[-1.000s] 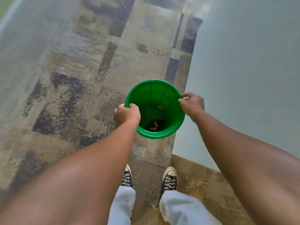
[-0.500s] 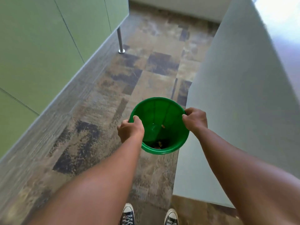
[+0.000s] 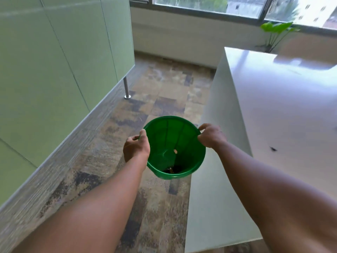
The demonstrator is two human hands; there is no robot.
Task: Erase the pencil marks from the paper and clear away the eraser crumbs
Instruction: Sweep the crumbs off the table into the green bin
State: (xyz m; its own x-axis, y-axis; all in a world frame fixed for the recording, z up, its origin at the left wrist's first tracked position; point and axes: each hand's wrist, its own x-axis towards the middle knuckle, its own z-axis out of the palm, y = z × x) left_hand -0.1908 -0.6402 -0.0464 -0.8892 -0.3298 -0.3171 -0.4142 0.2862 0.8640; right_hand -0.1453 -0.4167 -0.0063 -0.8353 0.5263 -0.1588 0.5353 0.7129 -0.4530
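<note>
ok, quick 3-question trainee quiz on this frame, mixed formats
1. True or false: the round green plastic bin stands on the white glossy table.
2. Which of the hands grip the bin's rim? A) left hand only B) right hand only C) both
3. Fill in: at the bin's bottom lies some dark ____.

Key: 1 false, it is held up beside the table, over the patterned floor. 2 C. 3 debris.
</note>
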